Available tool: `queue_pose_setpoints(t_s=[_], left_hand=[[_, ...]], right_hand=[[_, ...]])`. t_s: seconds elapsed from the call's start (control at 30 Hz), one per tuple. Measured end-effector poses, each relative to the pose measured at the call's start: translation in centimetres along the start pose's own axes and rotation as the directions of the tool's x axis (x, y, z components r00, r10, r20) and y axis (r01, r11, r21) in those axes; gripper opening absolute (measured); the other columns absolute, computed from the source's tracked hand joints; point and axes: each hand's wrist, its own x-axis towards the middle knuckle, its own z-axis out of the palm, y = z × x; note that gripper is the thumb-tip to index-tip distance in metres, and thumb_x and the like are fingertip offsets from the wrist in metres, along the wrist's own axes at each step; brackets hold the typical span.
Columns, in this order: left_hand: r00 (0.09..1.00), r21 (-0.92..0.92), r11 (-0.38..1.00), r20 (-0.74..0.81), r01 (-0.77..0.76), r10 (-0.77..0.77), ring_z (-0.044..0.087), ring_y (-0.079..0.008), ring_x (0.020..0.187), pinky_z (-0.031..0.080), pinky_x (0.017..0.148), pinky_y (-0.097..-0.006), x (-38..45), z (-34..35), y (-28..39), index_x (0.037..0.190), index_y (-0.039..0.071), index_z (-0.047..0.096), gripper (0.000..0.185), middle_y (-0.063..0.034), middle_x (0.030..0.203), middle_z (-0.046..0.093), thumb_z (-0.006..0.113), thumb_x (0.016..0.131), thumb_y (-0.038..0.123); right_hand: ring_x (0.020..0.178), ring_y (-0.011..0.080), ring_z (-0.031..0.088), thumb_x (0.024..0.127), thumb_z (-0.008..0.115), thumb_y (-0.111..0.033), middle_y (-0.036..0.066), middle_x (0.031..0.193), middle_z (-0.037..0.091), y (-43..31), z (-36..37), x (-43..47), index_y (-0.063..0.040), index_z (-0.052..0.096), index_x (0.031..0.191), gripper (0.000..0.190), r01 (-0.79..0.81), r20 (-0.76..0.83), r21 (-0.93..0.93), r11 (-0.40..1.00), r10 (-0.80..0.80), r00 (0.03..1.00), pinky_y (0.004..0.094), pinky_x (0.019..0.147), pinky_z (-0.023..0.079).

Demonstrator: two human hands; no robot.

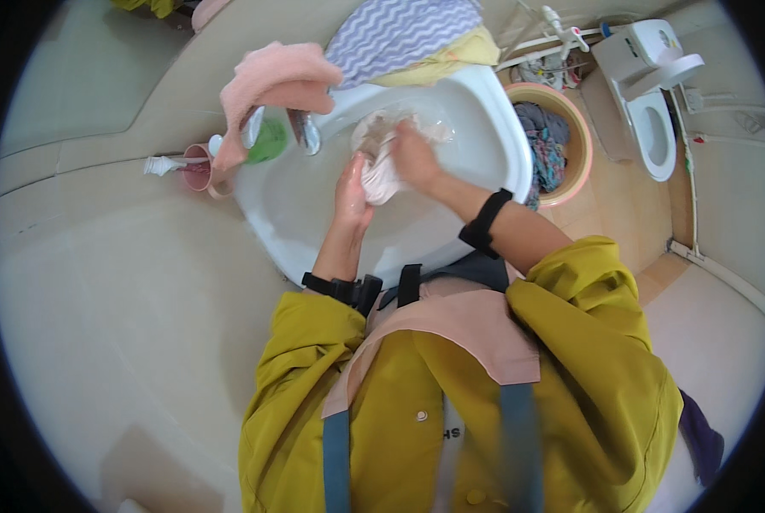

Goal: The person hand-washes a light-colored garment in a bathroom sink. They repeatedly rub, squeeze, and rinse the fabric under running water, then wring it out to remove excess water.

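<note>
Both of my hands are over a white washbasin (280, 211) that holds cloudy water. Between them is a wet, pale pink cloth (380, 183), bunched up, with part of it lying in the water beyond. My left hand (352, 192) grips the cloth's near left side, thumb pointing up. My right hand (414, 156) is closed on the cloth from the right, with its fingers curled and partly hidden. A chrome faucet (307, 133) rises at the basin's back left, partly covered by a pink towel (273, 77).
A green bottle (268, 140) and a pink cup (196, 168) with tubes in it stand left of the faucet. Zigzag-patterned fabric (395, 38) and yellow cloth (434, 64) drape the back rim. Right of the basin, a tub (578, 173) holds clothes, near a toilet (653, 138).
</note>
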Motion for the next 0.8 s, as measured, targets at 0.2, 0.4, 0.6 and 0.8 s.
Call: queue_pose_setpoints(t_s=[0.2,0.4,0.6,0.8], left_hand=[[0.87,0.927,0.374,-0.169,-0.019,0.464,0.057,-0.0338,0.085,0.043,0.073,-0.0415,3.5,-0.9,-1.5,0.098,-0.005,0.045,0.038,-0.023,0.092,0.057,0.046,0.088,0.031],[0.886,0.987,0.031,-0.154,0.157,0.438,0.056,-0.0383,0.082,0.043,0.072,-0.0465,6.2,-0.9,-5.6,0.093,-0.001,0.044,0.03,-0.0245,0.088,0.056,0.043,0.088,0.029],[0.916,0.94,-0.024,-0.326,0.34,0.233,0.058,-0.036,0.084,0.045,0.072,-0.0448,10.1,-1.1,-4.2,0.103,0.002,0.048,0.036,-0.0201,0.093,0.06,0.044,0.085,0.034],[0.886,0.908,0.087,-0.419,0.41,0.198,0.059,-0.0342,0.086,0.046,0.073,-0.0424,12.3,-1.7,-3.8,0.097,0.003,0.058,0.038,-0.0189,0.093,0.061,0.048,0.082,0.036]], right_hand=[[0.085,0.0421,0.054,0.082,0.048,-0.013,0.023,0.099,0.05,6.9,1.2,4.2,-0.002,0.037,0.111,0.032,-0.049,0.048,-0.191,0.98,0.059,0.997,0.0485,0.072,0.045],[0.083,0.0339,0.058,0.083,0.049,-0.019,0.021,0.1,0.054,8.5,4.1,4.1,-0.004,0.041,0.112,0.034,0.067,0.182,-0.514,0.855,0.032,0.983,0.0431,0.071,0.047],[0.083,0.0313,0.06,0.085,0.038,-0.018,0.018,0.088,0.061,10.2,6.4,8.1,-0.005,0.057,0.093,0.025,0.146,0.294,-0.53,0.835,0.019,0.956,0.0393,0.072,0.049],[0.08,0.0324,0.061,0.083,0.037,-0.017,0.019,0.09,0.061,9.8,7.9,9.1,-0.003,0.054,0.098,0.026,0.035,0.274,-0.545,0.838,0.139,0.952,0.0401,0.073,0.048]])
